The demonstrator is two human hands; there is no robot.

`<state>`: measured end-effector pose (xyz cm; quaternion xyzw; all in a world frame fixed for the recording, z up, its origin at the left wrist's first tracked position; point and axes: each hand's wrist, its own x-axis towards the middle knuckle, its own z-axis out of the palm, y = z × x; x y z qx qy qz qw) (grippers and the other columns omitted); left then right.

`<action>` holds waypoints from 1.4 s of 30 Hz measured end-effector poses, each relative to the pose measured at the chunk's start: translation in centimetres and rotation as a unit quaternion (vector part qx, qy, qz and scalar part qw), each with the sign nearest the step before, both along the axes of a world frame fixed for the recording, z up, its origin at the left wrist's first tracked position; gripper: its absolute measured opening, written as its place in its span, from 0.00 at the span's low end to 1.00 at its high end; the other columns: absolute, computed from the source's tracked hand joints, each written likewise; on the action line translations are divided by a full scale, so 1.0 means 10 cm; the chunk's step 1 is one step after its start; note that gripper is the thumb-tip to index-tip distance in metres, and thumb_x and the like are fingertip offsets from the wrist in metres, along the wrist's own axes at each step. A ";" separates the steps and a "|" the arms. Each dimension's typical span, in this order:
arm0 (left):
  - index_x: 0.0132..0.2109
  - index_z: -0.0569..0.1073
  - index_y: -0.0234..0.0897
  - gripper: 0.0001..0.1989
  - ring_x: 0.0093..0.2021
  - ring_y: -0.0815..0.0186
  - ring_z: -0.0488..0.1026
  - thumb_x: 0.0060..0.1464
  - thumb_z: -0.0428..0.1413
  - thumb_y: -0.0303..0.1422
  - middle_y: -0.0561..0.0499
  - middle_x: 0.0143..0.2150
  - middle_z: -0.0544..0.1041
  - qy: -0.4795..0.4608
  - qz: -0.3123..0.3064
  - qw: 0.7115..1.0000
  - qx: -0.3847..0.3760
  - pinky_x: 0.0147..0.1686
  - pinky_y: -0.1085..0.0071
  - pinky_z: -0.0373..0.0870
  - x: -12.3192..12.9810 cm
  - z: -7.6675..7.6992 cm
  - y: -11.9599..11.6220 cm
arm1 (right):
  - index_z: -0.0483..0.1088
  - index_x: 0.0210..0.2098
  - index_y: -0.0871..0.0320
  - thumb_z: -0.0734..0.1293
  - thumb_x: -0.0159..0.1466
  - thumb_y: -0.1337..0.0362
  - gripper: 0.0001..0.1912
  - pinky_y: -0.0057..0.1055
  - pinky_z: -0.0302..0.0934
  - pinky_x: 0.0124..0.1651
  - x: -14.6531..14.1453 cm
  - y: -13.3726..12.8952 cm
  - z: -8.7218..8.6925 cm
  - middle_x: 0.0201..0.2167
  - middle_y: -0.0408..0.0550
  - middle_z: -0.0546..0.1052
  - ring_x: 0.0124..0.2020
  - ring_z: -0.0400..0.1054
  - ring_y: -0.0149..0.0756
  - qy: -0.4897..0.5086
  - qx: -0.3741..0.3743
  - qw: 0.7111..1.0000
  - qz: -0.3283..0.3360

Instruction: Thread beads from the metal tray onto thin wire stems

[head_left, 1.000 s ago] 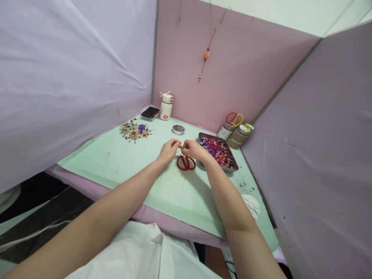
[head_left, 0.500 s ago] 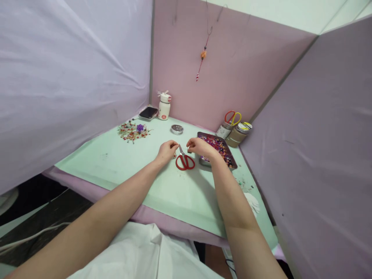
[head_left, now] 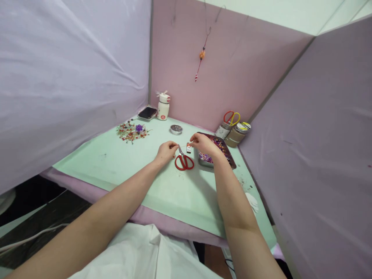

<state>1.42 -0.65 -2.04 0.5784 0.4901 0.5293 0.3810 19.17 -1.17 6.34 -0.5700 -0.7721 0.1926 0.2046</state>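
My left hand (head_left: 166,152) is closed in a pinch on one end of a thin thread (head_left: 183,146), with tiny beads just showing below the fingers. My right hand (head_left: 203,144) pinches the thread's other side near the bead tray. Between the hands lie scissors (head_left: 184,162) with red handles, blades pointing away from me. A small lighter (head_left: 188,148) with a red and white label rests on the table just below my right fingertips. The thread is too fine to follow fully.
A metal tray (head_left: 207,164) of colourful beads stands under my right wrist. Beaded strands (head_left: 132,132) lie left, a round clear container (head_left: 176,129) behind. A white bottle (head_left: 163,106), phone (head_left: 147,112), tins (head_left: 236,134) and a white glove (head_left: 252,202) surround the work area.
My right hand has moved slightly up and away from the scissors, towards the tray, uncovering the lighter. My left hand has stayed nearly still.
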 end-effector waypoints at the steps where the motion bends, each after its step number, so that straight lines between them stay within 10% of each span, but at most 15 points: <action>1: 0.30 0.76 0.37 0.05 0.23 0.67 0.68 0.45 0.57 0.33 0.50 0.25 0.74 0.007 0.005 1.000 0.011 0.24 0.71 0.64 0.00 0.02 -0.01 | 0.67 0.38 0.60 0.64 0.58 0.68 0.07 0.24 0.55 0.32 0.00 0.00 0.00 0.31 0.45 0.75 0.30 0.66 0.29 0.012 -0.005 1.000 0.006; 11: 0.41 0.73 0.36 0.09 0.41 0.65 0.73 0.52 0.54 0.33 0.48 0.39 0.76 -0.107 -0.139 0.982 0.071 0.45 0.67 0.68 0.07 0.13 -0.11 | 0.64 0.35 0.60 0.64 0.59 0.70 0.04 0.23 0.57 0.31 -0.17 -0.11 0.06 0.29 0.43 0.73 0.30 0.66 0.28 0.071 -0.047 0.994 0.063; 31: 0.42 0.63 0.38 0.11 0.29 0.70 0.72 0.55 0.54 0.38 0.54 0.30 0.71 -0.174 -0.232 0.954 -0.082 0.33 0.70 0.69 0.13 0.17 -0.21 | 0.63 0.33 0.59 0.64 0.57 0.68 0.05 0.23 0.57 0.32 -0.14 -0.03 0.00 0.28 0.42 0.73 0.31 0.66 0.28 0.058 -0.056 0.993 0.084; 37: 0.39 0.66 0.38 0.13 0.17 0.77 0.54 0.50 0.58 0.39 0.59 0.23 0.64 -0.120 -0.216 0.968 -0.049 0.19 0.76 0.52 0.13 0.16 -0.24 | 0.63 0.34 0.60 0.63 0.57 0.72 0.05 0.22 0.56 0.31 -0.13 -0.08 0.04 0.28 0.43 0.73 0.29 0.65 0.27 0.041 -0.067 0.994 0.069; 42: 0.36 0.70 0.35 0.11 0.24 0.73 0.62 0.48 0.57 0.38 0.53 0.30 0.72 -0.052 -0.168 0.984 0.001 0.26 0.74 0.58 0.13 0.14 -0.25 | 0.64 0.34 0.60 0.64 0.58 0.68 0.04 0.23 0.57 0.31 -0.11 -0.11 0.08 0.29 0.45 0.75 0.29 0.66 0.28 0.029 -0.079 0.995 0.050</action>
